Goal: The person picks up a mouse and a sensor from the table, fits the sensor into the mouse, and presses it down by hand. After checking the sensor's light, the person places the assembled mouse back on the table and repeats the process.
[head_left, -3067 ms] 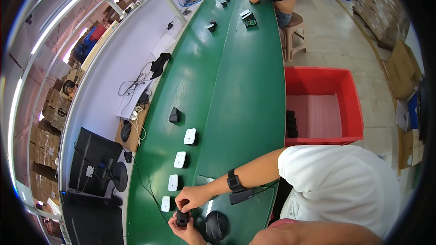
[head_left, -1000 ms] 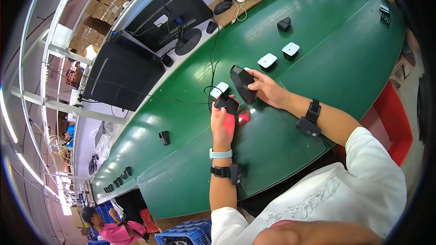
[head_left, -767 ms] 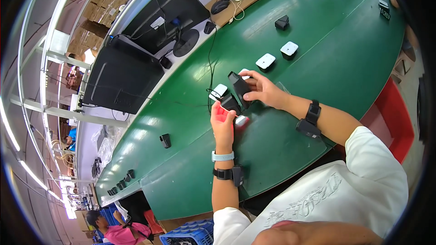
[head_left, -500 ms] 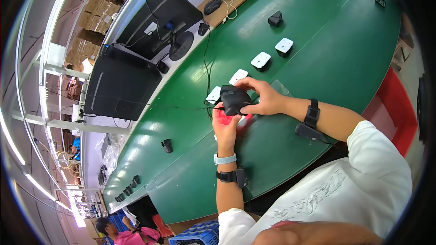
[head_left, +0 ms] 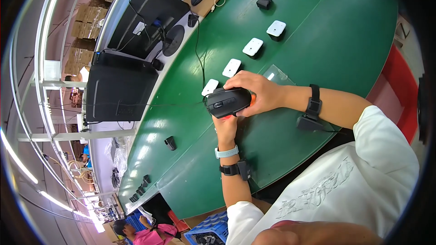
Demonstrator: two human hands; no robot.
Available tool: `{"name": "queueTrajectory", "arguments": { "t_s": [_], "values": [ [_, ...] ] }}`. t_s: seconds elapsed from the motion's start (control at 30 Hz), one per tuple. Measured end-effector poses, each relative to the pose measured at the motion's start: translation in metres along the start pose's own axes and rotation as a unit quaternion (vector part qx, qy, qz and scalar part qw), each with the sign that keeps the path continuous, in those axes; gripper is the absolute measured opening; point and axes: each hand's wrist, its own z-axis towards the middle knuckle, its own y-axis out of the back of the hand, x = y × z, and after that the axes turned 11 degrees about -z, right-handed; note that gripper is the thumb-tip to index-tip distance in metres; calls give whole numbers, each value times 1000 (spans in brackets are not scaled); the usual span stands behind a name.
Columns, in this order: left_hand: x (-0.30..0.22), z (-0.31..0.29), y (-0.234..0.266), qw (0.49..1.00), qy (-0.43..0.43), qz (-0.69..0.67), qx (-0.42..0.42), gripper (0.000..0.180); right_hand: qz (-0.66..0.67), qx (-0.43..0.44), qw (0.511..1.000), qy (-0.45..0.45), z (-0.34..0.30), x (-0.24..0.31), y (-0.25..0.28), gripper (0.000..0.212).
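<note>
A black wired computer mouse [head_left: 228,102] is held above the green table [head_left: 327,59], its buttons and wheel side turned up toward me. My right hand [head_left: 262,93] grips it from the right, fingers over the far edge and thumb at the near one. Beneath the mouse, my left hand [head_left: 224,130] supports it, its fingers mostly hidden. A red-orange glow shows on the skin by the mouse. Just beyond it stand several black blocks with white tops, the nearest white-topped block [head_left: 210,87] beside the mouse. A clear plastic piece [head_left: 279,75] lies past my right hand.
A black block [head_left: 264,1] stands farther back, and a small black piece [head_left: 170,143] lies to the left. Monitors [head_left: 145,20] line the far-left edge, with cables running across the table. A blue crate [head_left: 209,227] and a person in pink [head_left: 147,236] are at the lower left.
The mouse has been turned, so its button side now faces me, with both hands still on it. The whole view has shifted slightly.
</note>
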Motion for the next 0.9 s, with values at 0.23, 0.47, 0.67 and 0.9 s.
{"name": "queueTrajectory", "arguments": {
  "t_s": [0.23,0.47,0.67,0.9],
  "values": [
    [-4,-1,-2,998,-23,53,14,35,5,-16,1000,19,0,-2,-4,73],
    [-10,4,-17,996,-17,-90,4,40,21,-16,999,-46,1,-1,3,66],
    [11,10,13,993,35,-94,-55,37,101,200,972,68,-13,-14,0,54],
    [-14,-6,-15,991,-7,-32,-133,18,54,301,936,173,-14,11,-10,45]
  ]
}}
